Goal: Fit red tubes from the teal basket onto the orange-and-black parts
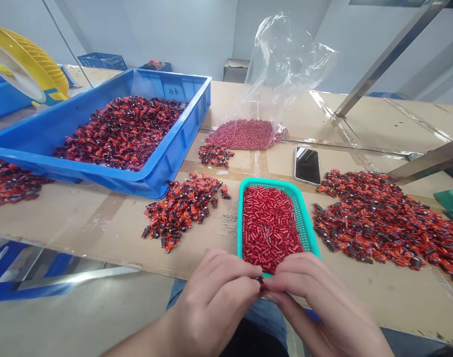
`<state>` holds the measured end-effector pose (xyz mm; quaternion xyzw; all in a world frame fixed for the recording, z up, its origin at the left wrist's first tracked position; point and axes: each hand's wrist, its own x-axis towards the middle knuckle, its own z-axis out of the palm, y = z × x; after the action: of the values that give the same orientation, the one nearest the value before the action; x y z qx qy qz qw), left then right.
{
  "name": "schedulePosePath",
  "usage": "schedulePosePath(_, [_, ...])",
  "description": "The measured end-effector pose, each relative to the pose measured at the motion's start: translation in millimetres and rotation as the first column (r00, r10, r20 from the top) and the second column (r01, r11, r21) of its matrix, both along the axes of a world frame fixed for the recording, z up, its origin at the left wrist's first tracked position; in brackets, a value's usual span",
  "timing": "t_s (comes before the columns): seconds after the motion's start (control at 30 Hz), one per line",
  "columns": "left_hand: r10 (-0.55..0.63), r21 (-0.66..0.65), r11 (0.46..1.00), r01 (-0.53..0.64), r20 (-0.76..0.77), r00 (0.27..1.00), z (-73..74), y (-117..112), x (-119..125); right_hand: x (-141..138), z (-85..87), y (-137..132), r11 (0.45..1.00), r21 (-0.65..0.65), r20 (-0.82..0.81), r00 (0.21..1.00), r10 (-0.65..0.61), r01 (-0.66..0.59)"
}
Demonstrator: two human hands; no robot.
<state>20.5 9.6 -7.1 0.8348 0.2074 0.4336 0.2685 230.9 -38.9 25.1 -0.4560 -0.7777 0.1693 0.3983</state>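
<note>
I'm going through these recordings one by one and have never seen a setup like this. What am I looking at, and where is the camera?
There is no machine here: someone works bare-handed, filmed by a head-worn camera looking forward and down. The left hand and right hand meet at the near end of a teal plastic basket of red tubes, pinching a small dark piece mostly hidden between them. On the cardboard-covered table lie piles of black-and-orange parts, a smartphone and a clear plastic bag with red pieces inside. A blue crate holds similar parts.
</note>
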Motion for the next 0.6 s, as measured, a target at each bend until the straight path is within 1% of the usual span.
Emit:
schedulePosePath(0.1, [0.027,0.135,0.991,-0.025,-0.008,1.000,2.3,1.2,2.1,-0.4,-0.9,-2.2,0.998,0.060,0.111,0.993,-0.028,0.022])
schedulePosePath(0.17, [0.070,0.240,0.969,-0.058,-0.044,0.997,6.6,0.9,3.5,-0.2,-0.8,-3.3,0.998,0.053,0.169,0.985,-0.045,0.036])
schedulePosePath(0.23, [0.114,0.317,0.945,-0.082,-0.086,0.990,9.9,-1.6,3.9,0.2,-0.4,-3.4,0.999,0.009,0.155,0.987,-0.040,0.039])
schedulePosePath(0.27, [0.131,0.332,0.939,-0.092,-0.098,0.987,10.2,-3.7,3.6,0.5,0.0,-3.1,0.999,-0.034,0.125,0.992,-0.025,0.029])
schedulePosePath(0.33, [0.145,0.320,0.941,-0.108,-0.094,0.985,7.7,-9.3,2.6,1.0,1.5,-2.3,0.986,-0.164,0.033,0.999,-0.004,0.009])
schedulePosePath(0.4, [0.144,0.257,0.958,-0.125,-0.058,0.988,2.5,-15.9,2.1,1.7,3.1,-2.1,0.944,-0.330,-0.062,0.998,-0.005,-0.016])
schedulePosePath(0.47, [0.159,0.176,0.972,-0.153,-0.021,0.987,-2.4,-22.6,3.2,2.8,4.2,-2.7,0.879,-0.475,-0.155,0.987,-0.042,-0.037])
schedulePosePath(0.53, [0.179,0.118,0.977,-0.178,-0.002,0.984,-4.4,-28.7,5.7,4.2,4.6,-3.4,0.810,-0.582,-0.237,0.968,-0.080,-0.076])
schedulePosePath(0.6, [0.216,0.085,0.973,-0.215,0.001,0.976,-2.8,-33.3,8.7,5.6,5.1,-3.6,0.749,-0.652,-0.305,0.945,-0.116,-0.118])
